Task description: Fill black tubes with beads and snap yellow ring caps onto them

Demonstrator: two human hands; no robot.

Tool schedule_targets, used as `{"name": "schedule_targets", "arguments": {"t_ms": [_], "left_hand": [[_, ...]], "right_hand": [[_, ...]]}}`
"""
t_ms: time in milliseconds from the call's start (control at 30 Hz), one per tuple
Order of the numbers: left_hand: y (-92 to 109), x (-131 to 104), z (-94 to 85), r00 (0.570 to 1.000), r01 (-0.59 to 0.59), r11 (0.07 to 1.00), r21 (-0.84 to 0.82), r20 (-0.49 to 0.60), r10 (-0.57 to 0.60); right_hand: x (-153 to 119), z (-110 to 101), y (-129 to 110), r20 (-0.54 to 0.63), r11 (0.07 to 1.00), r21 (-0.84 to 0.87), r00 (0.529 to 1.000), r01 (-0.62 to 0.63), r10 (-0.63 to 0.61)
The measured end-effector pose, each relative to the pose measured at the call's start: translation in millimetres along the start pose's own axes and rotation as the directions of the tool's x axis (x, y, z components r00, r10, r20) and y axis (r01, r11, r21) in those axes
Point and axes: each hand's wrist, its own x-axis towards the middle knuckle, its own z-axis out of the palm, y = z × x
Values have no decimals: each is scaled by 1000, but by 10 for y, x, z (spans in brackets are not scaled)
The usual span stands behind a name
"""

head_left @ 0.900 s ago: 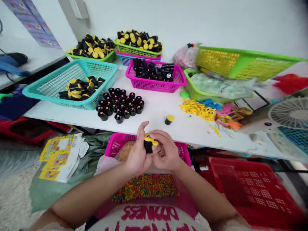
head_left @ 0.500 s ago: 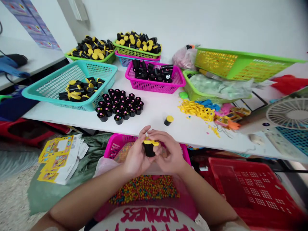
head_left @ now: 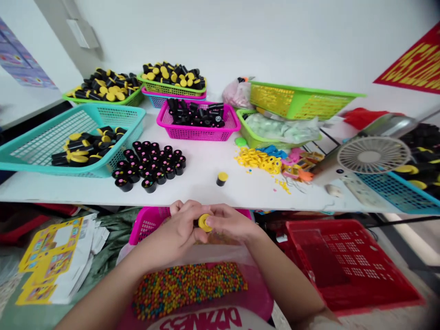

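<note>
Above the pink basket (head_left: 140,225), my left hand (head_left: 184,224) is closed around a small black container, mostly hidden by the fingers. A round yellow piece (head_left: 205,222) with a hole sits at its end and faces me. The fingers of my right hand (head_left: 230,223) are closed on that yellow piece. One black container with a yellow lid (head_left: 222,178) stands upright on the white table (head_left: 202,156) beyond my hands. Several open black containers (head_left: 148,183) stand grouped to the left, pink dots inside. Many colourful beads (head_left: 192,286) lie below my forearms.
A turquoise basket (head_left: 113,160) and a magenta basket (head_left: 197,133) hold black pieces. Yellow rings (head_left: 257,160) lie piled right of centre, near a fan (head_left: 374,155). A red crate (head_left: 343,256) is low on the right; printed cards (head_left: 51,261) lie low on the left.
The container has been tipped from upright, so its yellow piece now faces me. My right fingers have shifted onto that piece. The whole view has turned to the right.
</note>
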Motion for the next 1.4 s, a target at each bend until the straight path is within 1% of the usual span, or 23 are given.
{"name": "schedule_targets", "arguments": {"t_ms": [133,200,267,300,333,367,400,433,500,533,567,600,733,800,867,900,967,1067,1167,1267,1333,1367,1400], "left_hand": [[-9,75,39,997,-68,994,82,-33,71],[-86,155,56,991,-92,993,75,-89,99],[-202,289,71,983,-76,997,4,-166,76],[-263,376,81,979,-35,998,-47,-202,24],[-318,473,95,973,30,995,-96,-226,-51],[-364,576,113,961,114,985,-133,-235,-143],[-398,681,138,943,199,968,-156,-237,-232],[-418,783,167,923,274,947,-167,-231,-308],[-428,963,233,895,361,919,-158,-220,-389],[-421,1034,261,890,375,916,-141,-223,-399],[-408,1087,278,888,381,917,-120,-227,-399],[-391,1121,281,888,384,918,-95,-233,-396],[-278,1056,99,844,459,886,67,-343,-411],[-228,953,-65,767,559,800,219,-503,-398],[-217,861,-210,687,669,635,387,-649,-327],[-230,829,-260,664,708,539,455,-689,-290],[-285,800,-306,667,731,416,541,-695,-268],[-384,825,-282,703,708,371,601,-648,-293],[-384,877,-264,719,694,375,614,-621,-313],[-205,889,-316,724,684,429,590,-622,-299],[-16,851,-361,749,646,565,514,-569,-339],[80,818,-373,778,601,672,432,-509,-368],[168,775,-373,821,528,789,314,-427,-380]], "right_hand": [[-43,-49,-14,-101,997,-72,994,19,-26],[-77,-138,-39,-106,989,-123,990,80,-94],[-137,-348,-122,-188,921,-359,954,152,-231],[-179,-505,-190,-270,828,-543,905,137,-327],[-226,-689,-272,-367,684,-728,814,49,-449],[-274,-893,-361,-461,494,-856,659,-152,-595],[-320,-1106,-449,-500,441,-862,569,-252,-653],[-358,-1315,-525,-518,417,-856,512,-308,-686],[-398,-1685,-613,-536,378,-835,433,-399,-725],[-400,-1831,-617,-535,335,-820,410,-465,-739],[-394,-1949,-598,-513,238,-797,414,-556,-752],[-382,-2038,-563,-499,197,-788,419,-583,-758],[-351,-2180,-419,-442,118,-804,454,-582,-773],[-358,-2176,-403,-417,92,-819,476,-567,-774],[-370,-2154,-416,-400,72,-831,502,-552,-767],[-376,-2139,-428,-399,68,-832,509,-550,-762],[-384,-2102,-451,-420,81,-818,494,-570,-762],[-394,-1998,-484,-476,125,-771,434,-624,-765],[-401,-1724,-536,-497,193,-780,400,-595,-770],[-405,-1193,-627,-319,161,-914,416,-371,-851],[-397,-747,-694,-120,57,-983,384,-172,-915],[-388,-529,-721,-26,-3,-997,362,-79,-932],[-375,-331,-737,47,-49,-999,368,3,-929]]}}
